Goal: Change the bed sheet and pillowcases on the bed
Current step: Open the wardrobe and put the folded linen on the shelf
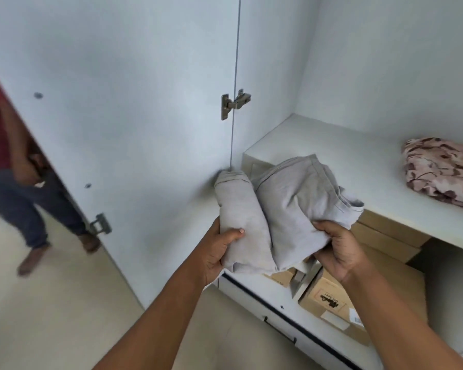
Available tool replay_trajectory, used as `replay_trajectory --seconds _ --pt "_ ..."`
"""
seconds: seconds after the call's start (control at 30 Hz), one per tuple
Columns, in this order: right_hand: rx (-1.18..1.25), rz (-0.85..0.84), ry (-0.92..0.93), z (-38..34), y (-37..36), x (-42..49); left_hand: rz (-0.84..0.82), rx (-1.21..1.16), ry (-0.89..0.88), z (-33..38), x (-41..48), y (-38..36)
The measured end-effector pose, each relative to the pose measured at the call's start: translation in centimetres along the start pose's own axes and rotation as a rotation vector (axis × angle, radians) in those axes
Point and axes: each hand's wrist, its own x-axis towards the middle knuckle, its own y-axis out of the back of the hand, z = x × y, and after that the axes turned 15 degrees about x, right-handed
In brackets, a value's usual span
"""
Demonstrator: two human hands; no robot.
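Two folded grey linens are held clear of the wardrobe, one in each hand. The left hand [219, 252] is clamped on the narrower grey bundle [238, 204], with the thumb across its front and the fingers curled behind its lower end. That grip keeps the folds stacked rather than falling open. The right hand [337, 249] grips the wider grey bundle [300, 198] at its lower right corner, with the thumb on top and the fingers hidden under the cloth. A loose flap sticks out just above that hand.

The two bundles touch along their inner edges, between the hands, and rise away from the wrists. I cannot tell whether they are pillowcases or a sheet. Judging from the task, they are the fresh set being fetched, held one to a hand so they stay sorted for carrying. The bed is not in view.

Beyond the right hand and off to its right, a white shelf [332, 150] carries a folded floral cloth [444, 172], well apart from both hands. Below the right hand, under the shelf, sits a cardboard box [329, 297]. Beyond the left hand stands the open wardrobe door [118, 102] with its hinge [234, 102]. Far to the left of that hand, another person [16, 182] stands on the floor.
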Motion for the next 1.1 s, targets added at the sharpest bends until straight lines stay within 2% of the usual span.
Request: replay_trajectory --seconds 0.03,0.1,0.13,0.3,0.33,0.4,0.43,0.5,0.53,0.6,0.63,0.7,0.73,0.8,0.83,0.9,0.97,1.1 --pt "-0.018 -0.025 -0.063 1.9 0.7 -1.9 0.031 0.05 0.02 -1.8 -3.4 0.7" --pt "-0.046 -0.048 -0.082 3.0 1.2 -1.9 0.038 0.085 0.034 -3.5 -4.1 1.3" --pt "-0.056 -0.048 -0.149 5.9 2.2 -4.0 0.097 0.11 0.079 -5.7 -7.7 2.3" --pt "-0.103 -0.026 -0.325 12.4 4.8 -7.7 0.214 0.133 0.221 -11.1 -13.9 5.4" --pt "-0.15 -0.062 -0.403 15.1 4.5 -9.5 0.281 0.103 0.252 -12.4 -17.7 6.9" --pt "-0.228 -0.097 -0.43 15.9 4.8 -10.2 0.314 0.098 0.287 -13.5 -18.3 7.3" --pt "-0.293 -0.162 -0.528 18.8 3.6 -12.0 0.405 0.06 0.307 -15.0 -22.1 9.1" --pt "-0.347 -0.178 -0.539 19.4 3.5 -12.6 0.437 0.046 0.332 -16.0 -22.8 9.2" --pt "-0.402 -0.229 -0.638 22.7 1.8 -14.1 0.538 0.012 0.351 -17.3 -26.3 11.4" --pt "-0.457 -0.236 -0.651 23.3 1.6 -14.1 0.561 0.0 0.368 -17.7 -26.8 11.7" --pt "-0.526 -0.317 -0.757 27.2 -0.4 -15.7 0.659 -0.038 0.389 -18.9 -30.7 14.3" --pt "-0.567 -0.299 -0.771 27.8 -0.8 -15.9 0.697 -0.046 0.397 -18.8 -31.4 14.5" --pt "-0.614 -0.37 -0.866 32.0 -2.7 -17.8 0.801 -0.075 0.424 -20.2 -35.3 17.0" --pt "-0.632 -0.335 -0.852 32.7 -3.5 -18.2 0.818 -0.098 0.42 -20.1 -35.8 17.0" --pt "-0.68 -0.399 -0.917 37.3 -5.6 -20.4 0.919 -0.169 0.42 -21.3 -39.9 19.3" --pt "-0.685 -0.393 -0.903 38.4 -6.4 -20.6 0.945 -0.197 0.432 -20.9 -40.6 19.5" --pt "-0.861 -0.567 -1.058 49.6 -11.0 -27.4 1.185 -0.367 0.456 -25.1 -49.8 25.2" --pt "-1.003 -0.628 -1.155 58.4 -13.9 -32.8 1.324 -0.5 0.409 -28.4 -56.1 29.0"
